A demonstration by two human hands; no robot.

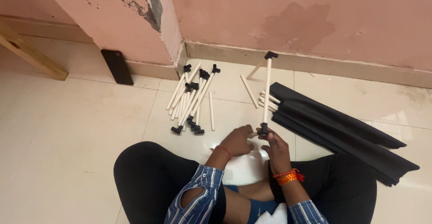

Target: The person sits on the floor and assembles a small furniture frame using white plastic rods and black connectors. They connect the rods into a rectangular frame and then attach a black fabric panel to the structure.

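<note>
Head view: your right hand [275, 144] grips the near end of a cream rod [267, 91] at its black connector [264, 128]; your left hand [238, 139] closes on a short rod stub [253, 135] at that joint.

The rod's long axis runs near to far, rising away from you, a second black connector [271, 55] capping the far end. Both hands meet at the near connector, left coming in from the left. The loose rod pile [191, 98] lies far-left, roughly a dozen, overlap blocks an exact count. Four or five rods lie far-right beside the black fabric bundle [342, 129].
</note>
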